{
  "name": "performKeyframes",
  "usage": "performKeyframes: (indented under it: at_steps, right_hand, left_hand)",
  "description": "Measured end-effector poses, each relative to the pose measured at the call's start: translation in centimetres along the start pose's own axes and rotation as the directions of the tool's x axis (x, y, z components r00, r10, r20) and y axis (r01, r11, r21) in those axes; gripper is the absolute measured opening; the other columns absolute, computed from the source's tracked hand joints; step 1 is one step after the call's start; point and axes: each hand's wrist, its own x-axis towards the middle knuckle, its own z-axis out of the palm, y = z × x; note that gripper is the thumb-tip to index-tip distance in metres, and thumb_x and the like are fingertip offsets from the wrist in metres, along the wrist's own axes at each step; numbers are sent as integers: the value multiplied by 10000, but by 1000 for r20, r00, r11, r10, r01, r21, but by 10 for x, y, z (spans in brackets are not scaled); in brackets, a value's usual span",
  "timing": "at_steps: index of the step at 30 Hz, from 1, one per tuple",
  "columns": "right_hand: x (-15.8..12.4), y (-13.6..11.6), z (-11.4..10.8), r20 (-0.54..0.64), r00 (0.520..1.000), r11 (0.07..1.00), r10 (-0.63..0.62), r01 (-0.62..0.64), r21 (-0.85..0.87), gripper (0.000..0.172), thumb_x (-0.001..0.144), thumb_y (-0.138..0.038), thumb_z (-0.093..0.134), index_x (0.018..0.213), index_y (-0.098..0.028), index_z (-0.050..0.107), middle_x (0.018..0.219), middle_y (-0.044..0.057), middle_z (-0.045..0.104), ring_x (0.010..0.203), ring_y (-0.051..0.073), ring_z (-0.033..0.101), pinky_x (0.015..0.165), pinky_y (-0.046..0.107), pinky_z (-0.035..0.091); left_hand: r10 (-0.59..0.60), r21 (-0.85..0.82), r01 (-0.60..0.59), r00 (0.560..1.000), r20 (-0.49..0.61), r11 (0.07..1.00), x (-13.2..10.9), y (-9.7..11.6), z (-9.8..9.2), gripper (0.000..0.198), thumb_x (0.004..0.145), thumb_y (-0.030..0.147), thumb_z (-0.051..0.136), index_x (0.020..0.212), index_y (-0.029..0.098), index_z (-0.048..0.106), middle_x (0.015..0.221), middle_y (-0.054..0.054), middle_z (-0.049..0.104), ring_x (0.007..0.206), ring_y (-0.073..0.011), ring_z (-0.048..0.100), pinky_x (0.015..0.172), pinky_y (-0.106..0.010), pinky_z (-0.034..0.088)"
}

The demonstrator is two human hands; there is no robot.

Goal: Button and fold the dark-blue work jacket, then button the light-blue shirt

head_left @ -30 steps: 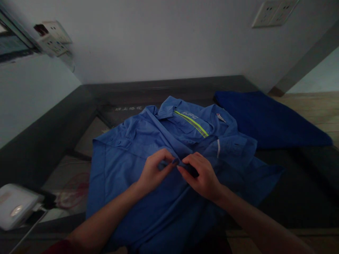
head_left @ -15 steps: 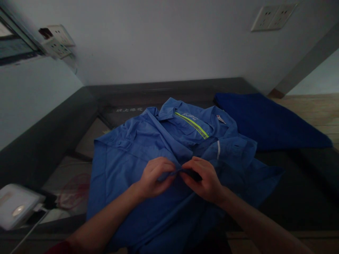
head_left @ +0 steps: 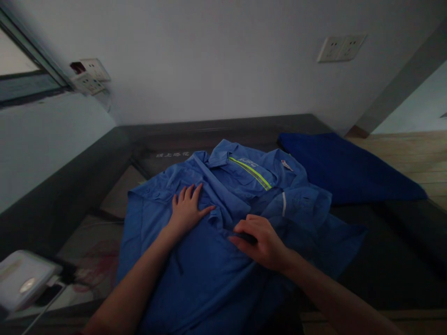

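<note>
A light blue work shirt (head_left: 209,260) with a yellow-green stripe under the collar lies spread on a dark table (head_left: 394,260). My left hand (head_left: 187,208) rests flat on the shirt's left chest, fingers stretched out. My right hand (head_left: 260,239) is curled and pinches the shirt's front edge near the middle of the chest.
A darker blue folded garment (head_left: 345,170) lies at the back right of the table. A white device (head_left: 24,279) with a cable sits at the left front corner. Wall sockets (head_left: 340,46) are mounted on the wall behind, and more sockets (head_left: 89,77) by the window at the left.
My left hand has let go of the shirt's front edge and moved up-left to lie flat on the chest. My right hand still holds the edge. The view has tilted slightly.
</note>
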Motion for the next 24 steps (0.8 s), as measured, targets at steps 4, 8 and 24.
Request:
performKeyframes:
  at_steps: [4, 8, 24]
  right_hand:
    - [3, 1, 2, 137, 986, 992, 89, -76, -101, 171, 893, -340, 551, 811, -204, 614, 694, 5, 654, 640, 150, 558, 629, 254, 383]
    - [5, 1, -2, 324, 929, 969, 176, -106, -223, 137, 876, -311, 591, 935, -198, 640, 828, 36, 704, 743, 191, 627, 669, 270, 409]
    - [-44, 5, -63, 220, 898, 909, 380, -319, -268, 235, 868, -211, 578, 1091, -227, 650, 1209, 76, 589, 1178, 243, 494, 1036, 422, 368]
  left_hand:
    - [-5, 30, 7, 997, -72, 1000, 5, -7, -11, 415, 888, 443, 457, 1233, 221, 516, 1291, -131, 501, 1184, -333, 441, 926, -494, 395]
    - [13, 23, -12, 999, -53, 1000, 10, -12, -13, 308, 825, 92, 426, 1118, 146, 503, 1135, -152, 586, 1066, -271, 535, 887, -399, 427]
    - [-175, -934, -56, 977, -125, 354, 32, -25, -123, 359, 703, 306, 591, 1018, 144, 652, 817, -26, 698, 756, -176, 646, 689, -270, 537]
